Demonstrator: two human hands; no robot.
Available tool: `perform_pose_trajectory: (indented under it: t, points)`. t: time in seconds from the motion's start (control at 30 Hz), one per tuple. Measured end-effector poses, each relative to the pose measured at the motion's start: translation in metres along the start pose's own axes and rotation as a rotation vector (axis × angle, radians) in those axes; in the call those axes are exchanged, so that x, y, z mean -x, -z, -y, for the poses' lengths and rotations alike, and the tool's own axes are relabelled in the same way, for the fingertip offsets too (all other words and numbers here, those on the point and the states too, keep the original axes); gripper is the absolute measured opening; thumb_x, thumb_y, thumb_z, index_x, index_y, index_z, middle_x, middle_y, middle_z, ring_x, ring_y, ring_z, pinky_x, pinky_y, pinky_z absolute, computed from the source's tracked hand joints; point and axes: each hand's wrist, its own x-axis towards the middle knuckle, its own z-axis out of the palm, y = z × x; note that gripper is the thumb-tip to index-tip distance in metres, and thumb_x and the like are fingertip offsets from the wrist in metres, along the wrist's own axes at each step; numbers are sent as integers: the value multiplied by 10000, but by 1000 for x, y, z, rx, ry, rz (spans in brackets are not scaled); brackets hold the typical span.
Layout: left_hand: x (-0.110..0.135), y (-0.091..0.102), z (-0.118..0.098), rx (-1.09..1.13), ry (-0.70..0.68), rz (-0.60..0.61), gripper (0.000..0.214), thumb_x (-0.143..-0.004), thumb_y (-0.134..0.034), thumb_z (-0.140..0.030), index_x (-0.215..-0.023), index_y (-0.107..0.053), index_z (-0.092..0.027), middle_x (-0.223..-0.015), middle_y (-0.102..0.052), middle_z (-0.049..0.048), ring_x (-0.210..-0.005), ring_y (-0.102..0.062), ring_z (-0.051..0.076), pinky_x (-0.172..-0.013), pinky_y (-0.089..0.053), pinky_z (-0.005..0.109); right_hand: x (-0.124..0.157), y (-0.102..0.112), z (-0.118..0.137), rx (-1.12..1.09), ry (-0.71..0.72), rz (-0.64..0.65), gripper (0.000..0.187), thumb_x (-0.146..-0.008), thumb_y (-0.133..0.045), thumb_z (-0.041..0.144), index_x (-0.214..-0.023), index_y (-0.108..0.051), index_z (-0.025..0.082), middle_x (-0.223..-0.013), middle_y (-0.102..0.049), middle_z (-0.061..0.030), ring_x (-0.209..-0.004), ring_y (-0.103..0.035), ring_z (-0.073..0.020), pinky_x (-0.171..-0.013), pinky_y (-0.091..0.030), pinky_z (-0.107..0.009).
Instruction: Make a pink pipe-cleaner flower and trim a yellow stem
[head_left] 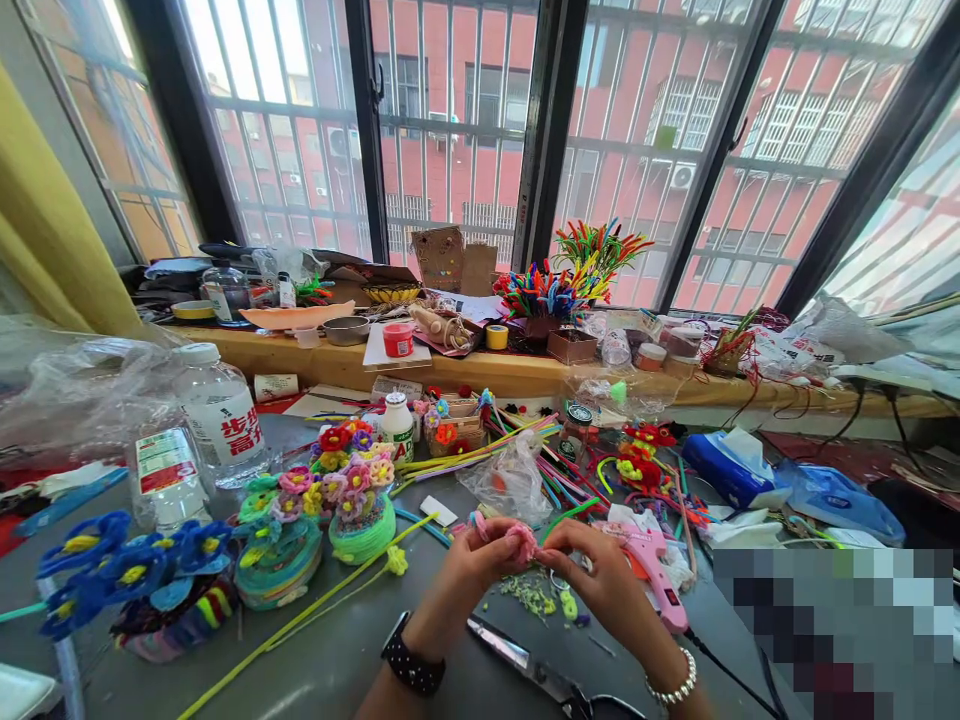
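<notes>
My left hand [476, 565], a watch on its wrist, is closed around a curled pink pipe-cleaner piece [520, 543] above the middle of the table. My right hand [592, 565] comes in from the other side, thumb and index finger pinched on the piece's right end. Part of the pink coil is hidden by my fingers. Below my hands lie metal scissors [517, 652] and fuzzy green clippings [529, 595]. A pink glue gun [652, 570] rests beside my right hand, its cord running toward the front edge.
Pipe-cleaner flower pots, one with blue flowers [135, 570], stand at the left near clear bottles [221, 420]. A long yellow pipe cleaner [300, 627] crosses the table. Further back are a white bottle [397, 425], a plastic bag [514, 475] and a blue tissue pack [731, 468].
</notes>
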Motion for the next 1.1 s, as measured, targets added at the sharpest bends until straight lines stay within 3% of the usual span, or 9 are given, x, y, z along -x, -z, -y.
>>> perform_pose_trajectory:
  t: [0.17, 0.33, 0.47, 0.6, 0.77, 0.9, 1.0, 1.1]
  points:
    - [6, 0, -4, 40, 108, 100, 194, -671, -594, -215, -832, -612, -109, -663, -601, 33, -600, -562, 90, -584, -431, 182, 2, 4, 0, -182, -114, 162, 266, -785, -446, 364, -690, -566, 145, -543, -471, 34, -472, -422, -84, -444, -317, -189]
    - [8, -1, 1, 174, 121, 118, 116, -637, -608, -160, -744, -625, -120, -672, -610, 19, -571, -579, 79, -589, -438, 175, 1, 2, -2, -231, -94, 158, 253, -766, -478, 355, -652, -566, 147, -588, -490, 21, -552, -417, -93, -497, -310, -196]
    - [11, -4, 4, 222, 65, 175, 204, -582, -644, -152, -785, -630, -146, -739, -631, 22, -661, -594, 100, -631, -434, 180, 1, -1, -3, -453, -166, 174, 248, -751, -498, 366, -655, -540, 141, -542, -414, 44, -475, -335, -63, -428, -249, -180]
    - [12, -5, 2, 98, -35, 132, 380, -505, -700, -147, -873, -609, -169, -802, -628, 18, -764, -567, 124, -716, -409, 209, 1, -7, -3, -632, -276, 147, 287, -741, -491, 414, -651, -500, 142, -507, -386, 57, -411, -282, -44, -380, -210, -171]
    - [10, -3, 0, -221, -129, 2, 335, -546, -684, -180, -870, -604, -162, -642, -566, -16, -528, -465, 72, -476, -352, 172, 1, -14, -2, -670, -283, 182, 296, -735, -492, 425, -645, -500, 143, -515, -435, 45, -415, -364, -51, -395, -280, -168]
    - [9, -4, 0, -319, -210, -41, 229, -600, -641, -260, -791, -622, -136, -567, -517, -26, -484, -378, 60, -446, -287, 172, 1, -14, -1, -664, -236, 223, 257, -748, -493, 381, -669, -521, 138, -545, -457, 34, -457, -410, -61, -439, -332, -176]
    - [8, -4, -1, -340, -202, -65, 195, -599, -633, -303, -684, -619, -128, -528, -491, -31, -476, -352, 64, -452, -276, 178, 2, -8, 0, -534, -184, 149, 207, -738, -520, 344, -679, -538, 146, -595, -491, 18, -548, -463, -89, -514, -381, -196]
    - [6, -4, -2, -318, -155, -69, 230, -605, -618, -344, -547, -587, -123, -474, -465, -33, -444, -329, 58, -439, -260, 179, 2, -1, 1, -411, -86, -44, 161, -711, -560, 322, -730, -544, 163, -696, -523, -7, -673, -505, -130, -609, -423, -235]
